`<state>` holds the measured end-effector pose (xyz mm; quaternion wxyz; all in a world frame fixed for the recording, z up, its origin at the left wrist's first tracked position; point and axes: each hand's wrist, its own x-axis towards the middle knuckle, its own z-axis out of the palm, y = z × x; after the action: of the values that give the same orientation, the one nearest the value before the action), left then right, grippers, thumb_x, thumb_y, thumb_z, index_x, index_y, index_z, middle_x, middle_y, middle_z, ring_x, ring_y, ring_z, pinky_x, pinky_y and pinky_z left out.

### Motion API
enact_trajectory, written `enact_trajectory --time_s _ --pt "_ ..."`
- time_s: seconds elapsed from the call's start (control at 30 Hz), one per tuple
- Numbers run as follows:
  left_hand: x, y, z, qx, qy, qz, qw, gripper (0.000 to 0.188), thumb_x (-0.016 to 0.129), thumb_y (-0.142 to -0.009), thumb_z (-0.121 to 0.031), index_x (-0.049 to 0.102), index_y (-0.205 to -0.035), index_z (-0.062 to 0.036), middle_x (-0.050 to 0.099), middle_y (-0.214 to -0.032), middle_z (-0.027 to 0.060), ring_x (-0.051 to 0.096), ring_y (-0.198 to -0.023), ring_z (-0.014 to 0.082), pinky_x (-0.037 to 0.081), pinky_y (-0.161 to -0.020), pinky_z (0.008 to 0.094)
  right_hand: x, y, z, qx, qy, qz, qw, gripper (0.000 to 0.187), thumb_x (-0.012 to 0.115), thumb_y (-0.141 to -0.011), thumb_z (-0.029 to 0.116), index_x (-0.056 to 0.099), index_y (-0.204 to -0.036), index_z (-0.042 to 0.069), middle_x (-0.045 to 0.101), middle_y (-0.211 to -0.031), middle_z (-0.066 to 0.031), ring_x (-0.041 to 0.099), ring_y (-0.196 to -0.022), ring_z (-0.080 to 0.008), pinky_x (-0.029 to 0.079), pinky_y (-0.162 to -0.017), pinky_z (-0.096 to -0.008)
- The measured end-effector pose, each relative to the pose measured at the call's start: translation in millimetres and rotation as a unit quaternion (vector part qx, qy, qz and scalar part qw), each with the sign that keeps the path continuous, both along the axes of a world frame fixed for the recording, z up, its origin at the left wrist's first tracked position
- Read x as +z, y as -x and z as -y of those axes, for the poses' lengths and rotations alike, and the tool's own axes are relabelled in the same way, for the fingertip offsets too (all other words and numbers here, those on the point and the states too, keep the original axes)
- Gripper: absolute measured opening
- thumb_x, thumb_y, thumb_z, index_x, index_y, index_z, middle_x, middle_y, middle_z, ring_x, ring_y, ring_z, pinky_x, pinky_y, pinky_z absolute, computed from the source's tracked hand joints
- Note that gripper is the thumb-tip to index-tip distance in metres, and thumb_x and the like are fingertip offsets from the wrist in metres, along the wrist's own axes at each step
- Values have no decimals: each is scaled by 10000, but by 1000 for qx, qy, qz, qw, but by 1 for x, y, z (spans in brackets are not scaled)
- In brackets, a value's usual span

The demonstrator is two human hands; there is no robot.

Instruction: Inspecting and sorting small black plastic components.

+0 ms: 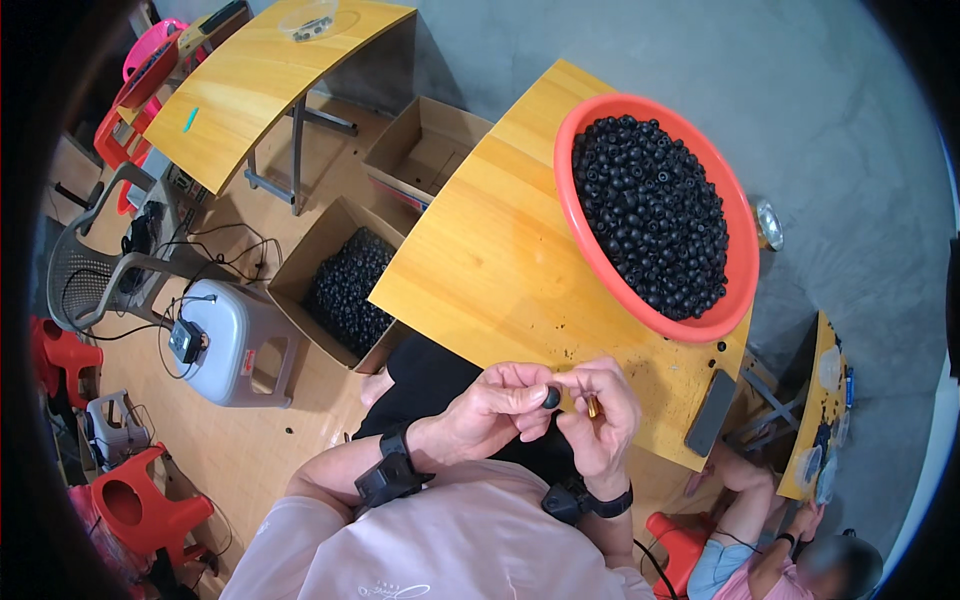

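Over the near edge of the wooden table (480, 260), both of my hands are close together. My left hand (495, 405) pinches a small round black piece (551, 397) between thumb and fingertips. My right hand (605, 420) is curled round a small brass-coloured piece (592, 406), probably a pin or tool; most of it is hidden by the fingers. Beyond the hands, a large red-orange basin (568, 215) stands on the table, heaped with small black ring-like pieces (650, 215) that have holes in them.
A dark phone (711, 412) and black crumbs lie at the table's right. Left of it on the floor are a cardboard box (290, 290) of black pieces, another box (425, 150) and a grey stool (240, 340) with cables. Another person (765, 540) sits at lower right.
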<state>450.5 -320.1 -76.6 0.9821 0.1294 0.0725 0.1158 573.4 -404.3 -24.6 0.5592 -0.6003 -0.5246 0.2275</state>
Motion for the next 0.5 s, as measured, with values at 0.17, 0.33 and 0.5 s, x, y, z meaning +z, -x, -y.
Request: enact_trajectory --time_s 0.17,0.33,0.5 --pt "5 -8 3 15 0 3 1000 218 621 -869 -229 592 -868 -13 449 -622 -22 366 -549 74 341 -514 229 -6 -8 15 -26 -6 93 995 232 589 -793 76 596 -1004 -18 589 -737 -116 568 -592 -206 431 -548 -295" --pt "4 -17 5 18 -29 15 999 321 639 -834 -286 594 -899 25 439 -623 -1 387 -571 92 329 -529 235 -2 -8 18 -30 -9 153 988 245 569 -798 95 610 -1014 -15 622 -749 -123 591 -626 -232 455 -587 -312" --pt "5 -22 12 12 -34 11 999 321 643 -831 -280 600 -909 28 436 -617 -3 385 -567 92 322 -523 230 -1 -15 25 -37 -3 188 981 238 581 -791 84 613 -1009 -6 631 -754 -126 596 -620 -238 453 -577 -316"
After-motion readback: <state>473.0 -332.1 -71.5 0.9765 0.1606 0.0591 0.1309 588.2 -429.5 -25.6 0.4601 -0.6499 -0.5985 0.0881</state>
